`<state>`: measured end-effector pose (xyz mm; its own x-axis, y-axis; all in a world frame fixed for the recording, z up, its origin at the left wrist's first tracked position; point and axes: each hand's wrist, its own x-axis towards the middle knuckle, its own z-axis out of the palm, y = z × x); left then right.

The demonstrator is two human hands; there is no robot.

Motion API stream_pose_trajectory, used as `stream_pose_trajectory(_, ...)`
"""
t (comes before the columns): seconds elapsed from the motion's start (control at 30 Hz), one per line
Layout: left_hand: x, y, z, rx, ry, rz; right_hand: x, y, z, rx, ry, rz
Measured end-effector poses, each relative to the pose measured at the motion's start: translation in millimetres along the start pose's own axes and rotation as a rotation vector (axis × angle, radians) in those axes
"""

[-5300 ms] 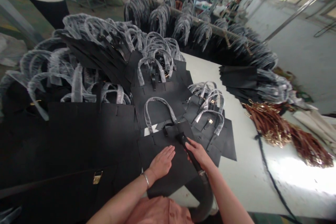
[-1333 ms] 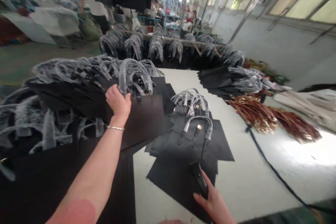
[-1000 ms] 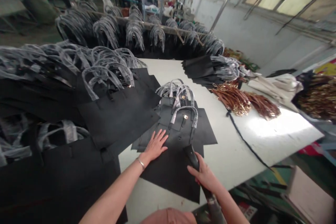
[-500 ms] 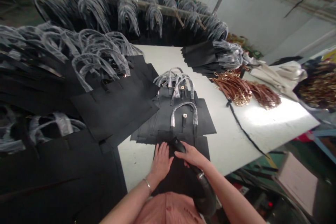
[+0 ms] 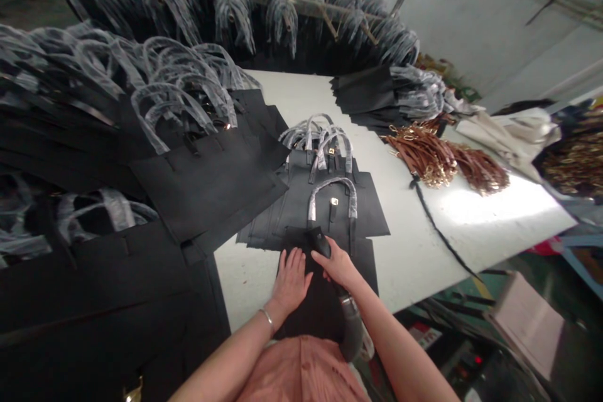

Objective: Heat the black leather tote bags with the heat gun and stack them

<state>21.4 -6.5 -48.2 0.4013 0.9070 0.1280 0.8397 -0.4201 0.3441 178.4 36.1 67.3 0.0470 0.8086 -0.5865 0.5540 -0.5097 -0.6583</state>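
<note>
Two hands are working on a black bag panel (image 5: 316, 311) lying flat on the table (image 5: 245, 289). The right hand (image 5: 335, 262) is clamping a black hose nozzle (image 5: 320, 242), tip pointing forward and left toward the left hand (image 5: 291, 281), which is pressing open and flat just beside it.

Partly hidden from us

We lose the black handheld tool (image 5: 319, 242) under the right hand (image 5: 336, 266); the brass fittings (image 5: 572, 166) run off-frame.
</note>
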Motion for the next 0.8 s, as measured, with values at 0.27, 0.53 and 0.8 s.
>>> stream_pose_trajectory(0.27, 1, 0, -0.6, 0.031, 0.020, 0.012, -8, 18, 4, 0.005, -0.062, 0.006)
stream_pose_trajectory(0.53, 1, 0, -5.1, -0.043, 0.062, -0.004, -3, 14, -17, 0.020, 0.154, 0.041)
stream_pose_trajectory(0.8, 0, -3, -5.6, -0.128, 0.042, 0.028, -16, 27, 4, -0.018, -0.099, -0.027)
